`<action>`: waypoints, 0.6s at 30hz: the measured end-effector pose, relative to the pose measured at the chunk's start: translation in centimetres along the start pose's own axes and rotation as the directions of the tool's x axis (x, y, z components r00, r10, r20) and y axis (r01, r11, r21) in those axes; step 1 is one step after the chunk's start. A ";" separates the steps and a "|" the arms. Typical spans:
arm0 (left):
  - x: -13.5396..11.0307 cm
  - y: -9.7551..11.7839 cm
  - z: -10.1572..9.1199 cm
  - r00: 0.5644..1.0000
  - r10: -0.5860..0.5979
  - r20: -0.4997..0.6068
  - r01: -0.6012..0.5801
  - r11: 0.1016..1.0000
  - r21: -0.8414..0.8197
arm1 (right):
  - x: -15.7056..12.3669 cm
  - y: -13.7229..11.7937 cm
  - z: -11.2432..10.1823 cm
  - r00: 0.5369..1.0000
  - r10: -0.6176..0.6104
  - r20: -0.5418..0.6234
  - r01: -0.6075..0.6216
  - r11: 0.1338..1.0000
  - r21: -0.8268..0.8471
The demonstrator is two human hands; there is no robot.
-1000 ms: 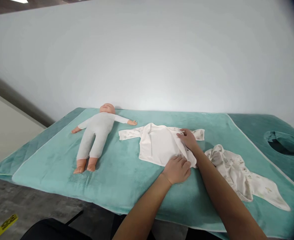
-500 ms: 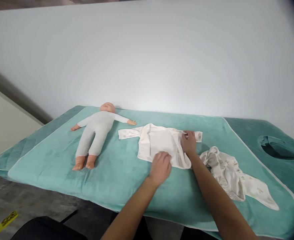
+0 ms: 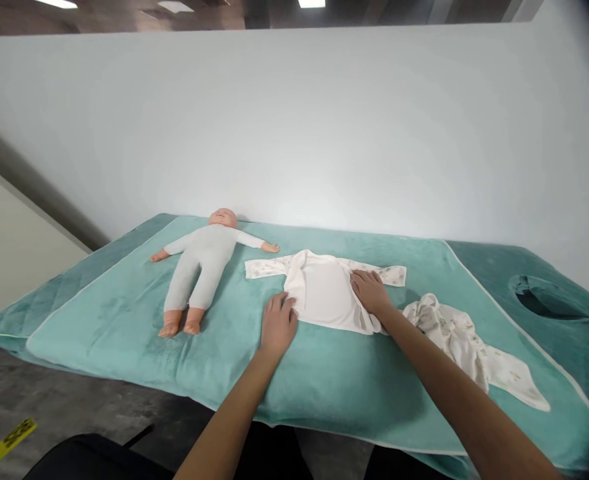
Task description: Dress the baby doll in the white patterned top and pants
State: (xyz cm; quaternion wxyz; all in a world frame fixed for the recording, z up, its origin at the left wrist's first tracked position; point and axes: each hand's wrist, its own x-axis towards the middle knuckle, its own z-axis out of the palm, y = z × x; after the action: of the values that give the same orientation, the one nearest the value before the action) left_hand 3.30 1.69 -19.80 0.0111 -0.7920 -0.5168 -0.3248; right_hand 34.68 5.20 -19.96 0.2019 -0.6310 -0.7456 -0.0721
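Note:
A small white baby top (image 3: 327, 293) lies spread open on the green bed cover, its patterned sleeves stretched out to both sides. My left hand (image 3: 279, 323) rests at the top's lower left edge, fingers laid out and touching the cloth. On the right part of the top, below its right sleeve, my right hand (image 3: 369, 291) lies flat with the fingers extended. Neither hand grips the fabric. To the left a baby doll (image 3: 204, 257) in a pale bodysuit lies on its back, arms spread.
Crumpled patterned baby trousers or a similar garment (image 3: 454, 333) lie to the right, partly behind my right forearm. The green bed (image 3: 124, 333) has a face hole (image 3: 544, 298) at its right end. A white partition (image 3: 294, 133) stands behind it.
My left hand has moved left from the top's lower middle to its left edge. My right hand has flattened on the right side, and the cloth looks smoother. The view has tilted up slightly.

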 end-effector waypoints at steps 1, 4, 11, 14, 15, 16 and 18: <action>0.0 -0.2 0.2 1.000 -0.015 -0.016 0.015 1.000 -0.020 | 0.0 -0.3 -0.4 1.000 -0.003 0.012 0.003 1.000 -0.012; -0.3 -0.7 0.8 0.998 -0.053 -0.039 0.049 0.995 -0.085 | 0.6 -1.6 -1.4 0.998 -0.048 0.047 0.049 0.999 -0.015; -0.9 -0.6 0.8 0.993 -0.097 -0.060 0.086 0.982 -0.170 | 6.0 -8.3 0.5 0.973 -0.119 0.198 0.092 0.986 0.138; -1.1 -0.7 0.7 0.984 -0.143 -0.109 0.116 0.968 -0.222 | 9.1 -11.0 3.1 0.974 -0.090 0.207 0.059 0.987 0.150; -1.2 -0.7 0.7 0.979 -0.165 -0.121 0.133 0.962 -0.237 | 10.0 -11.6 3.9 0.975 -0.068 0.210 0.037 0.988 0.148; -1.3 -0.8 0.8 0.975 -0.185 -0.127 0.149 0.957 -0.248 | 10.9 -12.0 4.7 0.976 -0.042 0.212 0.012 0.990 0.141; -1.4 -0.8 1.0 0.970 -0.207 -0.124 0.170 0.951 -0.257 | 12.0 -12.5 6.1 0.976 0.015 0.215 -0.041 0.992 0.120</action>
State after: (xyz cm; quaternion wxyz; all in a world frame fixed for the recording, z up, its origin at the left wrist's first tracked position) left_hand 2.75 1.26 -21.61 -0.0793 -0.7076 -0.5440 -0.4439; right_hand 19.81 15.94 -18.94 0.1601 -0.6318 -0.7570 0.0455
